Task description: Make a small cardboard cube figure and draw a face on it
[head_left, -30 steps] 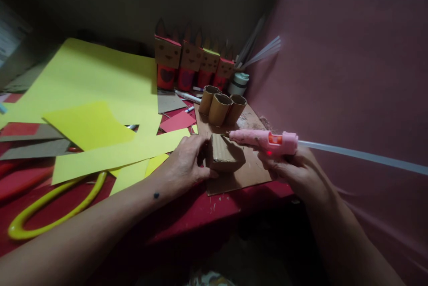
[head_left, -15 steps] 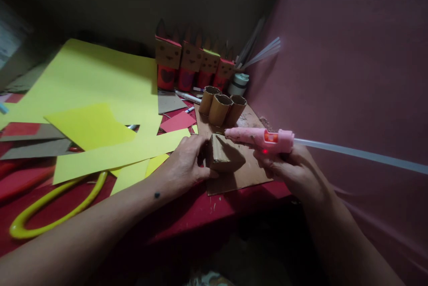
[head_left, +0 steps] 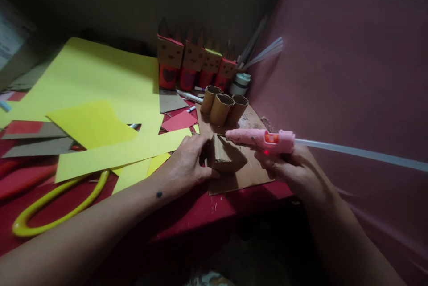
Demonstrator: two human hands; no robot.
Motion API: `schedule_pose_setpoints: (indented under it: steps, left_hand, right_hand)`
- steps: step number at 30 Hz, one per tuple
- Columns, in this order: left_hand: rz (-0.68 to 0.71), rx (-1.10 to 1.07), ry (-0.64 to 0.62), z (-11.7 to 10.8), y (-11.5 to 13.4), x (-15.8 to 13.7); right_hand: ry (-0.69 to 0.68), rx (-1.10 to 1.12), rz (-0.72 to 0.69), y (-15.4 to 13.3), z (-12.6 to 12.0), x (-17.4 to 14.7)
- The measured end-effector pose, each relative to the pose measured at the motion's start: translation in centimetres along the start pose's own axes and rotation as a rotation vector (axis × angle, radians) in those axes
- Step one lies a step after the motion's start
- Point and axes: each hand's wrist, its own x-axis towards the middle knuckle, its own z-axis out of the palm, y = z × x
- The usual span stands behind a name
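Note:
My left hand (head_left: 189,159) grips the left side of a small brown cardboard box (head_left: 230,163), thumb low on its near edge. The box rests on a flat cardboard sheet (head_left: 245,181). In my right hand (head_left: 294,172) is a pink hot glue gun (head_left: 249,139), pointing left, its red light lit. A long clear glue stick (head_left: 354,152) sticks out of its back. The gun's nozzle is at the far top edge of the box; whether it touches cannot be made out. Three short cardboard tubes (head_left: 221,110) stand upright on the sheet behind the box.
Yellow paper (head_left: 113,65) and yellow strips (head_left: 127,150) cover the left of the red table (head_left: 187,214). A yellow scissor handle (head_left: 23,223) lies at the near left. Several cardboard figures with faces (head_left: 170,54) stand behind, beside a pale bottle (head_left: 240,83). A pink wall (head_left: 354,54) bounds the right.
The whole view has shifted very slightly. Both hands, the box and the glue gun keep nearly the same places relative to one another.

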Motion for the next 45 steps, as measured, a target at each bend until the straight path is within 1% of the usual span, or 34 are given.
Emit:
schedule_pose_setpoints:
  steps: [5,15,20,27,45]
  left_hand:
    - [0.023,0.009,0.013,0.1,-0.2,0.1]
    - [0.027,-0.025,0.004,0.2,-0.4,-0.1]
    - [0.025,-0.017,-0.003,0.2,-0.4,0.1]
    - [0.014,-0.016,-0.020,0.1,-0.1,0.1]
    - [0.049,0.016,0.002,0.3,-0.4,0.2]
  right_hand:
    - [0.000,0.014,0.007,-0.1,0.1,0.2]
    - [-0.022,0.008,-0.014,0.0,0.2,0.1]
    - [-0.002,-0.003,0.014,0.0,0.1,0.1]
    - [-0.011,-0.023,0.005,0.1,0.1,0.0]
    - [-0.017,-0.052,-0.013,-0.4,0.0,-0.8]
